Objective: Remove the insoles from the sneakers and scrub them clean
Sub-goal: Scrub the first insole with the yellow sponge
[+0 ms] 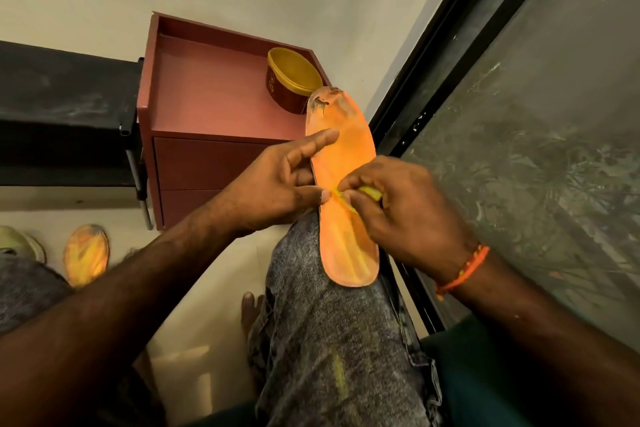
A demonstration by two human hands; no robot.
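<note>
Both forearms reach in; right hand [408, 215] pinches a yellow-green brush [370, 192] against the orange insole [346, 184] lying on the knee; left hand [277, 184] grips its edge; second insole [86, 255] on floor, left; gold tub [294, 83] on red cabinet [207, 97].

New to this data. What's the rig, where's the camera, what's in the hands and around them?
No robot here: a person works with bare hands, filmed by one wide-angle camera on their head, looking down. The orange insole rests along the person's knee in grey jeans. The left hand steadies its edge, with one finger laid across it. The right hand pinches a small yellow-green thing against the insole, mostly hidden by the fingers; likely a scrubber. The toe end has dark stains. Behind is a red cabinet with a gold-rimmed tub on top. A second insole lies on the floor at lower left, beside part of a shoe.
</note>
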